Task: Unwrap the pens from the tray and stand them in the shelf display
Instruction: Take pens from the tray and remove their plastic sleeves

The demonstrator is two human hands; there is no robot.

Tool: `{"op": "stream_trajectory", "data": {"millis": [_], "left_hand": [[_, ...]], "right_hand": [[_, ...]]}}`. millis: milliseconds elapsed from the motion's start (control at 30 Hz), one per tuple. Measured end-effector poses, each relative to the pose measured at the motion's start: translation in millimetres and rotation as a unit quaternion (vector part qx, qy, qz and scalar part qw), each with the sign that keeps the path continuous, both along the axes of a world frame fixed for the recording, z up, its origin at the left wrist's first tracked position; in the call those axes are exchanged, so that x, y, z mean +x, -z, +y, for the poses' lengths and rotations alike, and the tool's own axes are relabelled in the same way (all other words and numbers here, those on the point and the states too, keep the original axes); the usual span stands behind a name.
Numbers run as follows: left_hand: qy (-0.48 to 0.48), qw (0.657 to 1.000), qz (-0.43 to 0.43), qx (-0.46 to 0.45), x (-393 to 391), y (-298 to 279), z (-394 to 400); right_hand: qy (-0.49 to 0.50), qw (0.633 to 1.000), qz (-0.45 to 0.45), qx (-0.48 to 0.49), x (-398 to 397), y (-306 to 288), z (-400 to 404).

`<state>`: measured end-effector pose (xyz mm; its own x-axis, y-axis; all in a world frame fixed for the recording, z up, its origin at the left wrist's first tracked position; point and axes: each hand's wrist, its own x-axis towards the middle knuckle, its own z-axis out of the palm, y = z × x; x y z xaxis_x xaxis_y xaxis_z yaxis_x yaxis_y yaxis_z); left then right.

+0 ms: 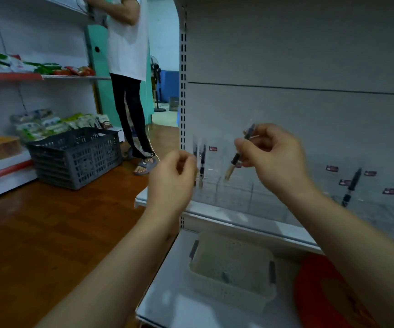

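In the head view, the right hand [271,152] pinches a pen [238,153] above the display [236,190], the left hand [174,172] pinches what seems its wrapper, while three pens [202,165] already stand and the tray [232,271] looks nearly empty.

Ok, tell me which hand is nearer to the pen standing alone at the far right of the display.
Right. The right hand, gripping another pen, is just left of the lone pen. The left hand is farther left, by the display's left end.
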<state>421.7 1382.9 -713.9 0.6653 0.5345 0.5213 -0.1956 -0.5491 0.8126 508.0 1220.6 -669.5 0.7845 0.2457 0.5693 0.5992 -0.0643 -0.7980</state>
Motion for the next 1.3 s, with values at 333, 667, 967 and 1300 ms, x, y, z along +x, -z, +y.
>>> {"op": "stream_trajectory", "data": {"millis": [333, 667, 967, 1300], "left_hand": [[0.097, 0.974, 0.200, 0.033, 44, 17, 46], [0.121, 0.974, 0.180, 0.060, 44, 23, 51], [0.105, 0.977, 0.176, 0.051, 46, 28, 48], [-0.050, 0.996, 0.001, 0.072, 20, 27, 22]], "right_hand": [[0.054, 0.994, -0.044, -0.085, 41, 18, 56], [0.069, 0.970, -0.053, -0.228, 40, 33, 64], [0.069, 0.961, -0.033, -0.267, 35, 33, 62], [0.095, 0.953, -0.105, -0.266, 14, 38, 35]]}}
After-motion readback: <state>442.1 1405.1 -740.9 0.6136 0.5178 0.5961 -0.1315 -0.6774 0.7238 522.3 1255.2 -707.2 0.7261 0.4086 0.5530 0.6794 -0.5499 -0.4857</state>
